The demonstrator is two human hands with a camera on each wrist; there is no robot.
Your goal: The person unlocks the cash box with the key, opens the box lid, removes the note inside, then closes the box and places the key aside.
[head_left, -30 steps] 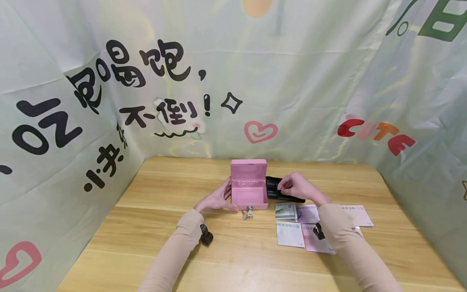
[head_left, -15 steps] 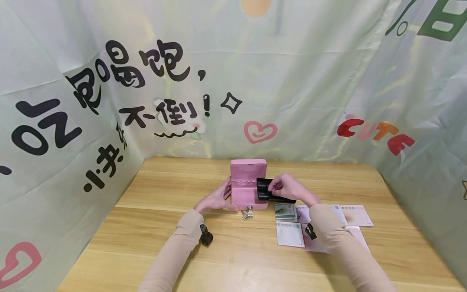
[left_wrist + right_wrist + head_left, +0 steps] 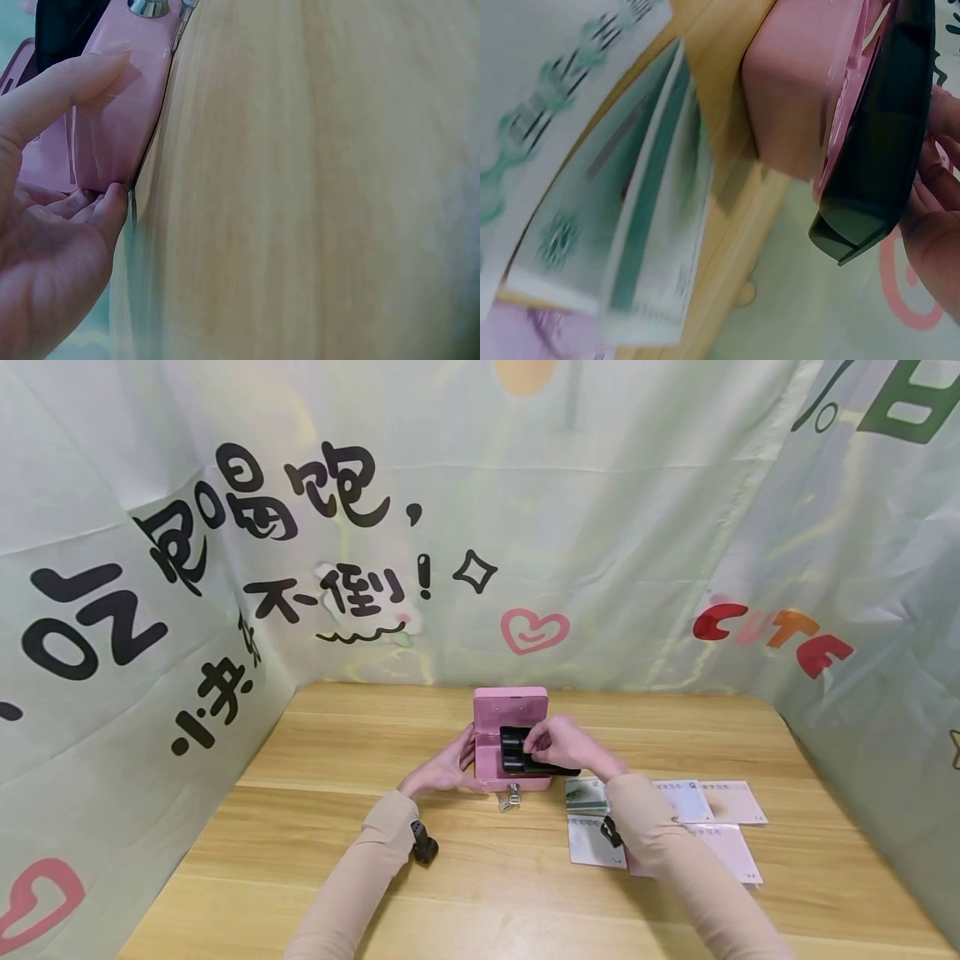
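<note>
A small pink metal cash box (image 3: pixel 511 703) stands on the table with its lid raised. My left hand (image 3: pixel 444 768) holds its left end, the thumb on the front wall and the other fingers against the side, as the left wrist view shows. My right hand (image 3: pixel 564 746) pinches a black compartment tray (image 3: pixel 517 762). This tray overlaps the box's opening in the head view, and its right end sticks out past the box's right wall. In the right wrist view the tray (image 3: pixel 877 124) slants over the rim of the box (image 3: pixel 791 82). Keys (image 3: pixel 505 802) hang at the front lock.
Several banknotes lie in two rows to the right of the box, among them a green one (image 3: pixel 587 795), a pale blue one (image 3: pixel 595 843) and a pink one (image 3: pixel 731 852). My right forearm covers some. Printed cloth (image 3: pixel 600 527) walls surround the wooden table (image 3: pixel 495 893).
My right hand has carried the black tray leftward from beside the box to over its opening. The left hand and the box have stayed in place.
</note>
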